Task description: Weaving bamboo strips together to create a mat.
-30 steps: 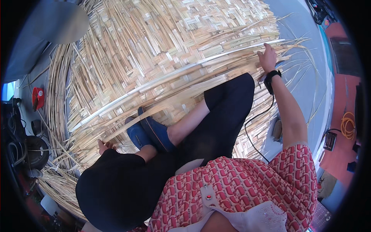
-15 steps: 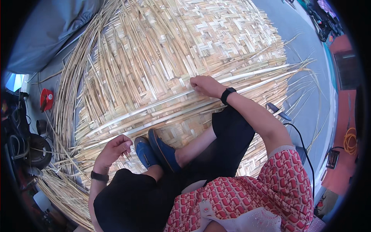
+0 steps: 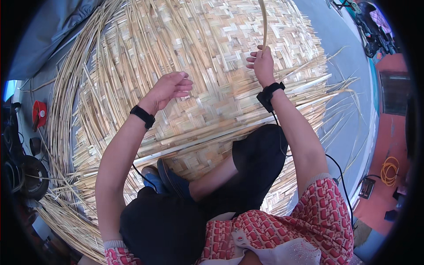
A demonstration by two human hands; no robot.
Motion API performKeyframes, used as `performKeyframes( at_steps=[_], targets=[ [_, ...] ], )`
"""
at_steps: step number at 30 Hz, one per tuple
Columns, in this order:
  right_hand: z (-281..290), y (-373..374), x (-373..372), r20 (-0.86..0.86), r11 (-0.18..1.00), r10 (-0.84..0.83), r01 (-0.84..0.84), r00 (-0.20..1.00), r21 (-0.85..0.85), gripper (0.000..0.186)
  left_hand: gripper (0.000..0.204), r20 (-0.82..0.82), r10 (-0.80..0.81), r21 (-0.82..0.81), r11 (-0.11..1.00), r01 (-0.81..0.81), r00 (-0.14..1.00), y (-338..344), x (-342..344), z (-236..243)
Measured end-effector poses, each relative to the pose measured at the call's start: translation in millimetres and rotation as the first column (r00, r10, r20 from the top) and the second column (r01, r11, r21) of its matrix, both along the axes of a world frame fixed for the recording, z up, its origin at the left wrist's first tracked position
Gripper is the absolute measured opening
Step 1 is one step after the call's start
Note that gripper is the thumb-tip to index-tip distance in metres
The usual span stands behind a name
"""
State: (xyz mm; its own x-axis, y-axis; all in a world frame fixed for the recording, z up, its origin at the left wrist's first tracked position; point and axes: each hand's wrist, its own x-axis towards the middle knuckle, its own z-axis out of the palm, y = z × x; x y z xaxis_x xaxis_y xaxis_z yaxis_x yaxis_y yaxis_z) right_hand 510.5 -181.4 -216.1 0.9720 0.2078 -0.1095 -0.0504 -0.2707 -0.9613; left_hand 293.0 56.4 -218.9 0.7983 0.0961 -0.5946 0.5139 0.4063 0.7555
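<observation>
A large mat [image 3: 196, 106] of flat pale reed strips, woven in a zigzag pattern, spreads in front of me and under my blue shoes [image 3: 174, 176]. Between the thumb and fingers of my right hand [image 3: 264, 68] is one long reed strip [image 3: 265, 22], which runs up out of the picture at the top. That hand is above the right part of the mat. My left hand [image 3: 171, 90] hovers over the mat's middle, its fingers loosely apart and nothing seen in them. Loose, unwoven strip ends [image 3: 141, 48] lie side by side across the mat's far left part.
Bundles of long loose reeds [image 3: 66, 97] curve along the left edge. A red container [image 3: 39, 114] and a black wheel [image 3: 34, 177] stand farther left. On the right are a black cable [image 3: 342, 176], a coiled orange cord [image 3: 389, 171] and stray strip ends [image 3: 346, 99].
My left hand has moved up from beside the shoes to over the mat's middle. My right hand has moved farther away and right, and a raised strip now shows in it.
</observation>
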Motion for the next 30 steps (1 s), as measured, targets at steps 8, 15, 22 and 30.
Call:
performKeyframes(
  at_steps=[8,15,22,30],
  targets=[
    [-84.3,14.1,9.5,-0.083,0.739,0.507,-0.482,0.858,-0.471,0.023,0.071,-0.094,0.169,-0.031,0.985,-0.172,0.981,-8.1,76.8,-31.7],
    [-18.3,25.5,-14.7,-0.581,0.878,0.447,-0.458,0.680,0.140,0.032,0.064,-0.045,0.273,0.124,0.956,-0.265,0.961,-20.6,65.5,-32.9],
    [-29.4,21.8,-22.3,-0.522,0.954,0.298,-0.225,0.799,0.199,0.034,0.072,0.251,0.316,-0.614,0.783,-0.102,0.915,-14.1,64.6,-23.0],
    [-7.8,28.1,12.1,-0.618,0.392,0.736,-0.919,0.278,0.053,0.036,0.043,0.136,0.102,-0.287,0.956,-0.059,0.985,-0.6,100.2,-23.0]
  ],
)
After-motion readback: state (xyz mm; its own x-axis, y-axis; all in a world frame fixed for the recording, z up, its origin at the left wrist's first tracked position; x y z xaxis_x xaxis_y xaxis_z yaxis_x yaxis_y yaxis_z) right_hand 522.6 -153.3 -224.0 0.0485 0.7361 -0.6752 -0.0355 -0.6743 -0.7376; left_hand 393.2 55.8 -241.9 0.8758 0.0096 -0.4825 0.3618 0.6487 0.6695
